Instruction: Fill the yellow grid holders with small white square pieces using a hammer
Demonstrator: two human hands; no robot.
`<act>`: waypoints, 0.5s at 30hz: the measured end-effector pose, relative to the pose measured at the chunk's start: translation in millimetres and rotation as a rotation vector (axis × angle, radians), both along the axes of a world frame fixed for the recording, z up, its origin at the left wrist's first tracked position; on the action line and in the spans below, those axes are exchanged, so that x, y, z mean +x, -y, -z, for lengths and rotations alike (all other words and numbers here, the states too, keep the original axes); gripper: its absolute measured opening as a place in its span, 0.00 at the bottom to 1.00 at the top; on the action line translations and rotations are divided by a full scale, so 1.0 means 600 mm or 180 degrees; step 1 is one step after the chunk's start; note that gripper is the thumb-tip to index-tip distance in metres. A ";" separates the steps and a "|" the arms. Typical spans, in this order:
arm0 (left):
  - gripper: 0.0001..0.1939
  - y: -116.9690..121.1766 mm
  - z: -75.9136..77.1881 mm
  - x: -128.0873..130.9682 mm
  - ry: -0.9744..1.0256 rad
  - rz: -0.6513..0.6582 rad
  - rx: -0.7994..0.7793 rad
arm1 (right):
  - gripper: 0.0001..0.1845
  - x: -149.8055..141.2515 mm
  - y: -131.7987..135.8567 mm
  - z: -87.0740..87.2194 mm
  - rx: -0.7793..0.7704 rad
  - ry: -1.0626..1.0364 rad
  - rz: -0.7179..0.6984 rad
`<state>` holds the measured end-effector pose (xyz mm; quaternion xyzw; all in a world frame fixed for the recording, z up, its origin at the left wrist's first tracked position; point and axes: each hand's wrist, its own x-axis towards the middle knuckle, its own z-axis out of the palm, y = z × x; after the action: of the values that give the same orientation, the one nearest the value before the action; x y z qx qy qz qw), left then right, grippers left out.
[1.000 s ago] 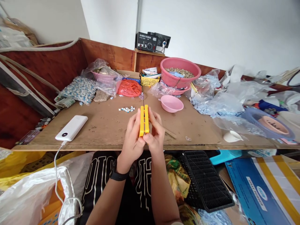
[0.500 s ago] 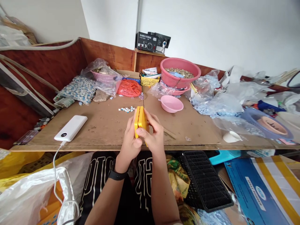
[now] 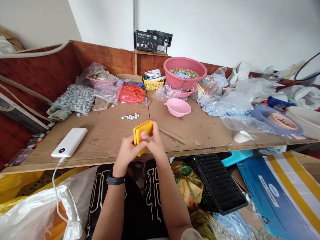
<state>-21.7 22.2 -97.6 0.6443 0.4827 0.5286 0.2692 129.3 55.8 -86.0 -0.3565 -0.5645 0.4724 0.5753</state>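
Note:
Both hands hold a flat yellow plastic case [image 3: 145, 128] over the front edge of the table. A thin seam runs along its narrow side. My left hand [image 3: 128, 148] grips the case from the left and below, its thumb across the lower face. From the right, my right hand [image 3: 154, 141] is closed on it, with a slightly blurred thumb against the broad face. What the case contains is hidden. Beyond it, a small cluster of white and blue pieces [image 3: 130, 117] lies on the brown cardboard table top [image 3: 107, 133].
A white power bank [image 3: 70, 141] with a cable lies on the left. Past the hands stand a small pink bowl [image 3: 178, 108] and a large pink basin [image 3: 184, 65] of metal bits. A wooden stick [image 3: 172, 136] lies right of the hands; plastic bags [image 3: 232, 96] crowd the right.
The yellow case has turned from edge-on to show its broad face, and sits slightly lower and further left in view. The camera view has shifted a little. Both hands keep hold of the case.

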 end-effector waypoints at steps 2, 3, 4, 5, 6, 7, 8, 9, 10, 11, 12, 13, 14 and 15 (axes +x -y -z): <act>0.30 0.000 0.001 0.005 0.0288 -0.0212 0.0006 | 0.36 0.004 -0.004 -0.001 -0.0122 -0.0175 0.0279; 0.29 0.001 0.000 0.010 0.0427 -0.0273 0.0009 | 0.36 0.005 -0.004 -0.004 -0.0139 -0.0198 0.0448; 0.29 0.001 -0.001 0.016 0.0532 -0.0287 0.0010 | 0.36 0.006 -0.003 -0.006 -0.0082 -0.0151 0.0637; 0.28 0.001 -0.002 0.023 0.0595 -0.0256 0.0006 | 0.36 0.007 -0.001 -0.009 0.0025 -0.0087 0.0849; 0.28 0.001 -0.004 0.029 0.0622 -0.0205 0.0003 | 0.35 0.007 0.001 -0.010 0.0147 -0.0040 0.1079; 0.28 0.001 -0.004 0.035 0.0621 -0.0164 0.0007 | 0.35 0.007 0.003 -0.011 0.0252 -0.0015 0.1282; 0.28 0.002 -0.005 0.039 0.0606 -0.0159 0.0020 | 0.35 0.006 0.005 -0.011 0.0325 -0.0003 0.1435; 0.28 0.003 -0.005 0.042 0.0579 -0.0182 0.0040 | 0.35 0.005 0.006 -0.010 0.0366 0.0011 0.1518; 0.28 0.003 -0.004 0.044 0.0540 -0.0224 0.0069 | 0.35 0.003 0.006 -0.007 0.0382 0.0030 0.1551; 0.28 0.003 -0.003 0.045 0.0498 -0.0285 0.0105 | 0.35 0.001 0.005 -0.004 0.0386 0.0049 0.1556; 0.28 0.003 -0.002 0.044 0.0445 -0.0344 0.0151 | 0.35 -0.001 0.001 0.001 0.0384 0.0063 0.1529; 0.27 0.002 -0.001 0.043 0.0373 -0.0403 0.0204 | 0.34 -0.002 -0.004 0.006 0.0383 0.0066 0.1465; 0.26 0.000 0.000 0.041 0.0265 -0.0452 0.0258 | 0.34 -0.001 -0.011 0.013 0.0387 0.0062 0.1382; 0.24 -0.003 0.001 0.038 0.0103 -0.0489 0.0324 | 0.34 0.002 -0.019 0.020 0.0399 0.0066 0.1310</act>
<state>1.1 24.2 -98.1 0.6096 0.4988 0.5819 0.2026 130.3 67.3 -98.2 -0.4326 -0.5140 0.3052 0.6749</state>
